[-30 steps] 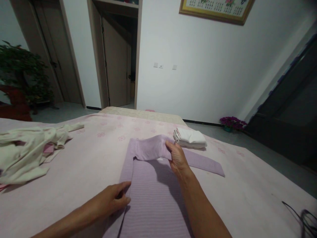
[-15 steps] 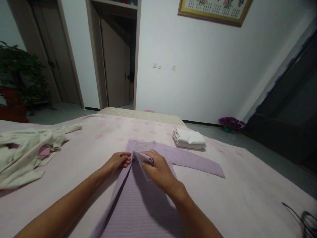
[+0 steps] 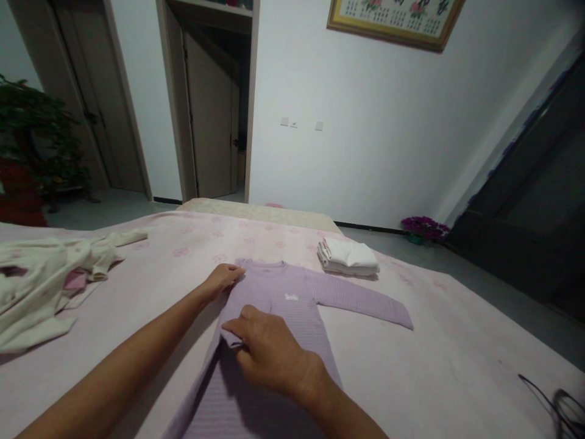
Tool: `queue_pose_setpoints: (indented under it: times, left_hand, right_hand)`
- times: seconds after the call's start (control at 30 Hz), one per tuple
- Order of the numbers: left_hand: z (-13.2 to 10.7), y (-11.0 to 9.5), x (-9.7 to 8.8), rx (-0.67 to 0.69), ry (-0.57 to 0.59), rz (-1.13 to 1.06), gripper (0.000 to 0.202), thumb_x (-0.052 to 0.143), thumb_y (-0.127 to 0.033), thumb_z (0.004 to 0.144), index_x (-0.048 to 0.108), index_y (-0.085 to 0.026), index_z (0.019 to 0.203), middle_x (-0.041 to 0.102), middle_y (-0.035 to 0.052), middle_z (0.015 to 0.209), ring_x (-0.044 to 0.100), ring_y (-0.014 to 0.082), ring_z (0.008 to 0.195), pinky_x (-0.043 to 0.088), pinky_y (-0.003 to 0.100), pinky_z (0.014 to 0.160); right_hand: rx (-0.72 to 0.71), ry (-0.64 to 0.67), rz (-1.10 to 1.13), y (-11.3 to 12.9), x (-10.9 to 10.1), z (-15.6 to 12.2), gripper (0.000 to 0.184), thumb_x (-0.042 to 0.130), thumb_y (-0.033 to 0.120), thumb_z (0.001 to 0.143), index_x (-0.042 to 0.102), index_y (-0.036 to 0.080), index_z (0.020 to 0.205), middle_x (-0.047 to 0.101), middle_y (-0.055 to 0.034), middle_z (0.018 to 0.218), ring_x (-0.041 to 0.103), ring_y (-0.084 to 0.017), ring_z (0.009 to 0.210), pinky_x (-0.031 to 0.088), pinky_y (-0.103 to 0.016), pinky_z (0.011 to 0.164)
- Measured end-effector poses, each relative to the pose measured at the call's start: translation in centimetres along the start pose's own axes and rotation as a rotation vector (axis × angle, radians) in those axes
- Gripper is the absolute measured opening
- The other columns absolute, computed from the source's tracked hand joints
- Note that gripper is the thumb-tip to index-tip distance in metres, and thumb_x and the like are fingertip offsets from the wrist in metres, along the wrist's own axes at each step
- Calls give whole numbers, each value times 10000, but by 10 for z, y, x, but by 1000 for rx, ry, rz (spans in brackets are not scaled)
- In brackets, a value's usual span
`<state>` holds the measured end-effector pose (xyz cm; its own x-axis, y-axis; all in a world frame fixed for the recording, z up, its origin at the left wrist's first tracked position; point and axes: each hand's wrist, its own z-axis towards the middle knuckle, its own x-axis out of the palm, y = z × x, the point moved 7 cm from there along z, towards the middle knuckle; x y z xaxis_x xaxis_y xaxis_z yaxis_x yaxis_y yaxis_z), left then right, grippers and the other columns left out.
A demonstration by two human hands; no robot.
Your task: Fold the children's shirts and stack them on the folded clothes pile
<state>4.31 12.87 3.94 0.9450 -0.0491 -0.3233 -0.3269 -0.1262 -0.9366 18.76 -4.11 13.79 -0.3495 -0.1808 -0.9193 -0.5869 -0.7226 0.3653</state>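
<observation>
Head view: right hand [image 3: 269,349] partly hides lilac shirt [image 3: 301,320].

My one view looks from the wearer's head, above the near side of the bed [image 3: 411,366], facing forward and down across it. The shirt [image 3: 304,323] on the bed is close; the wall [image 3: 365,134] beyond the bed stands farther off.

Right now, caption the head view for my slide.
Right hand pinching a lilac top, left hand at its shoulder, folded white cloths beyond the outstretched sleeve.
</observation>
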Motion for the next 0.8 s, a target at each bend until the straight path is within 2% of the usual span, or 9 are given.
queue_pose_setpoints:
  times: [0.17, 0.27, 0.37, 0.43, 0.5, 0.53, 0.6, 0.7, 0.8]
  left_hand:
    - [16, 8, -8, -5, -120, 164, 263, 706, -377, 746, 597, -166, 635, 522, -30, 545, 487, 131, 551, 321, 266, 558]
    - [17, 8, -11, 4, -157, 194, 229, 661, -378, 767, 635, -163, 691, 597, 9, 600, 575, 171, 621, 366, 273, 578]
    - [4, 10, -19, 12, -155, 182, 309, 565, -440, 804, 672, -151, 835, 670, 48, 676, 639, 205, 640, 426, 280, 569]
    - [-16, 14, -29, 24, -152, 181, 352, 536, -442, 810, 679, -152, 949, 709, 62, 762, 667, 212, 668, 477, 291, 591]
    - [-46, 20, -43, 83, -150, 231, 329, 561, -412, 805, 690, -172, 990, 732, 67, 860, 690, 221, 762, 522, 306, 666]
    - [-64, 23, -49, 135, -141, 275, 286, 589, -393, 808, 704, -190, 973, 741, 64, 932, 695, 226, 860, 537, 309, 747]
    - [-104, 24, -56, 341, -112, 494, 266, 535, -390, 904, 721, -222, 994, 747, 54, 1019, 695, 227, 968, 549, 325, 856]
    - [-164, 29, -50, 637, -7, 718, 301, 531, -372, 966, 699, -310, 1208, 702, 14, 1286, 655, 206, 1178, 519, 305, 1028]
    - [-212, 26, -31, 892, 64, 878, 532, 558, -356, 967, 471, -385, 1491, 530, -19, 1522, 537, 200, 1359, 460, 282, 1118]
  right_hand:
    - [-110, 91, -87, 10, 29, 1, 234, 575, 221, 820, 677, 207, 1030, 643, -56, 959, 590, -192, 808, 417, -272, 654]
    - [-127, 132, -108, 7, 42, 0, 209, 578, 234, 826, 685, 206, 1003, 648, -56, 941, 587, -188, 765, 393, -271, 618]
    - [-127, 152, -65, 0, 47, -1, 233, 566, 206, 823, 684, 222, 1023, 645, -48, 945, 596, -186, 795, 390, -265, 637]
    - [-104, 155, -22, -7, 45, 0, 256, 555, 178, 817, 682, 234, 1033, 645, -40, 950, 597, -185, 825, 393, -261, 665]
    - [-67, 148, 23, -13, 41, 1, 268, 546, 146, 814, 683, 240, 1024, 649, -31, 952, 596, -183, 847, 394, -257, 693]
    - [-52, 139, 48, -16, 39, 3, 260, 543, 133, 814, 683, 240, 1006, 651, -26, 950, 594, -181, 855, 393, -255, 706]
    - [-32, 116, 100, -19, 32, 5, 217, 537, 117, 820, 674, 234, 940, 651, -12, 928, 585, -173, 859, 389, -250, 728]
    - [-16, 70, 155, -24, 21, 8, 146, 529, 115, 841, 636, 213, 829, 641, 1, 859, 567, -160, 834, 382, -245, 745]
    - [-9, 4, 184, -27, 8, 9, 162, 516, 97, 838, 635, 206, 831, 655, -2, 880, 569, -157, 856, 387, -244, 774]
